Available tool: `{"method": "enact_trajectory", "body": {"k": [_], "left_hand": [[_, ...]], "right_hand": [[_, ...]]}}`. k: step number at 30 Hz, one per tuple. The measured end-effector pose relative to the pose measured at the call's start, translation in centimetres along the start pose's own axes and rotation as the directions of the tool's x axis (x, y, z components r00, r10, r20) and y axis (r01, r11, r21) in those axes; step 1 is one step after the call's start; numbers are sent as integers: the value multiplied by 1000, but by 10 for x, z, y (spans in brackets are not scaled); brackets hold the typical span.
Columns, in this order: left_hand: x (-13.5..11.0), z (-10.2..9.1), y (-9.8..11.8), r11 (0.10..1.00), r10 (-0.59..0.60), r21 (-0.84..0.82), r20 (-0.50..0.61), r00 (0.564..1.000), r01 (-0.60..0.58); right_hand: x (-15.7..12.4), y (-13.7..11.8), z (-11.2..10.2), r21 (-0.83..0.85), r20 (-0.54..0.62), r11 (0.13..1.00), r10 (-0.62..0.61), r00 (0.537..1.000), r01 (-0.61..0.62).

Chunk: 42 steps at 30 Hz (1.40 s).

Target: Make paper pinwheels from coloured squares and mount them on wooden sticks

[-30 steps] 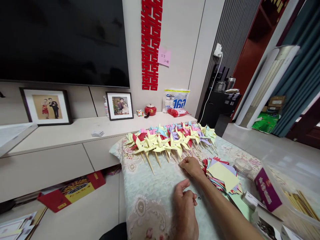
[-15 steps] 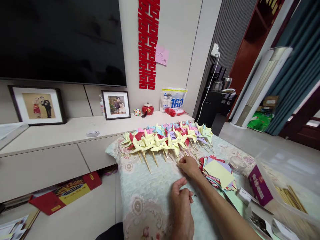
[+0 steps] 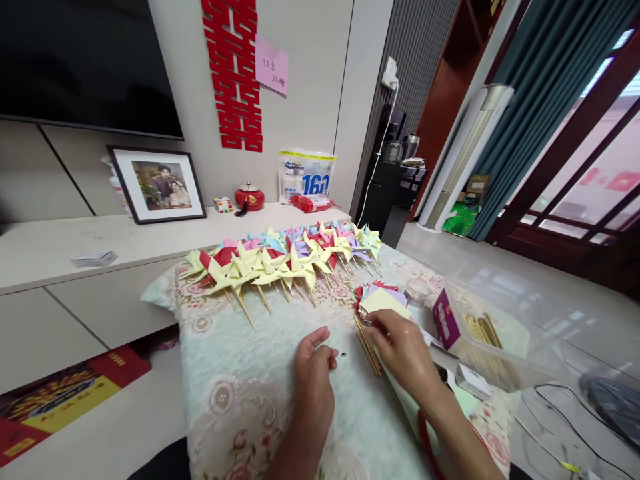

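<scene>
My left hand (image 3: 316, 373) rests low over the tablecloth, its fingers loosely bent and apart, with nothing visible in it. A tiny dark piece (image 3: 343, 354) lies just right of its fingertips. My right hand (image 3: 403, 347) is at the near edge of a stack of coloured paper squares (image 3: 384, 303). Its thumb and fingers are pinched together; what is between them, if anything, is too small to make out. Several thin wooden sticks (image 3: 367, 347) lie beside its fingertips. Paper pinwheels (image 3: 275, 267) on sticks, yellow, red, pink, blue and purple, lie grouped at the table's far side.
A clear plastic box (image 3: 500, 363) with wooden sticks (image 3: 483, 330) stands right, near a round clear container (image 3: 419, 291) and a small white box (image 3: 473, 381). Red-handled scissors (image 3: 427, 437) lie partly under my right forearm. A white cabinet (image 3: 45, 243) borders the table's far side.
My right hand has moved back from beside the pinwheels to the paper stack and sticks. My left hand keeps its shape. The view has turned right.
</scene>
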<state>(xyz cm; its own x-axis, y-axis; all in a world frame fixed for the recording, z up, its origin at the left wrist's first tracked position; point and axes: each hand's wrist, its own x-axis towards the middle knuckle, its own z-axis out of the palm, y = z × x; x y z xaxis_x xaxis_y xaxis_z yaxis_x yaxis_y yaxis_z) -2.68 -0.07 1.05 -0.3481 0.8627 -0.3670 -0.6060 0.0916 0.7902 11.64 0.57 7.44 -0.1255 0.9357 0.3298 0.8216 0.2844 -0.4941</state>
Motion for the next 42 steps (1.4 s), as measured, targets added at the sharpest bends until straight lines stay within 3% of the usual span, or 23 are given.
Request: {"method": "enact_trajectory", "body": {"k": [3,5,14,25,31,42], "left_hand": [[-2,0,2,1000,-8,12,16,1000,8],[-2,1,2,1000,-9,18,38,999,8],[-7,2,5,997,-56,47,79,995,53],[-9,3,4,996,-72,59,103,992,66],[-12,4,6,995,-80,65,113,990,73],[-13,6,5,992,-108,80,134,985,98]], "right_hand": [[-7,34,-11,-14,-272,995,96,957,-103],[-11,52,-11,-50,-346,989,114,931,-139],[-14,69,3,-256,-229,966,-14,973,-46],[-11,52,6,-396,-78,907,119,990,-140],[-9,57,8,-391,-102,905,139,985,-168],[-10,67,11,-290,-233,953,18,972,-88]]}}
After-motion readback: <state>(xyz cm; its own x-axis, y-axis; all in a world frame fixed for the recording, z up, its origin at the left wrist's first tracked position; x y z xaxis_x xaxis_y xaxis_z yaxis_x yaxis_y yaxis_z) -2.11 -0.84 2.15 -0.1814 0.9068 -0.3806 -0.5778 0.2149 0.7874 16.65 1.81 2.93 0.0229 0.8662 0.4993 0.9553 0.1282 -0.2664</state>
